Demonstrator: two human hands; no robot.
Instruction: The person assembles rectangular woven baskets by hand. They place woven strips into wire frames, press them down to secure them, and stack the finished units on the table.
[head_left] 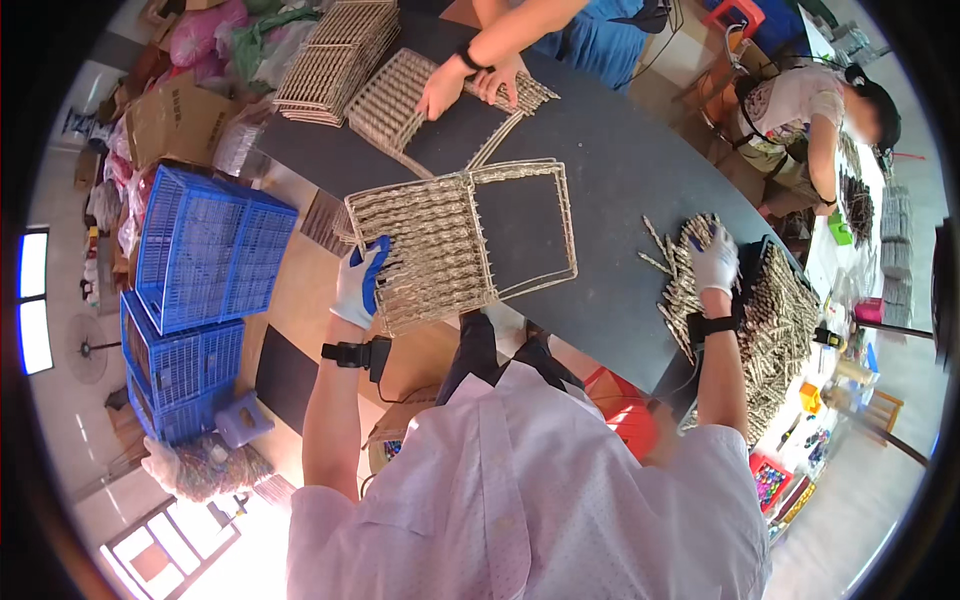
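Note:
My left hand (357,283), in a white and blue glove, grips the left edge of a rectangular wire frame (572,225). Rows of beige twisted strips (425,250) fill the frame's left part; its right part is an open outline over the dark tabletop. My right hand (714,262), also gloved, is at a loose heap of twisted strips (680,300) on the table's right side. Its fingers are curled round some strips at the heap's top; how many is hidden.
Across the dark table (600,150), another person's hands (470,85) work on a similar frame (395,95), beside a stack of frames (335,60). A bin of strips (775,340) stands right. Blue crates (205,250) are stacked left. A second person (800,130) sits far right.

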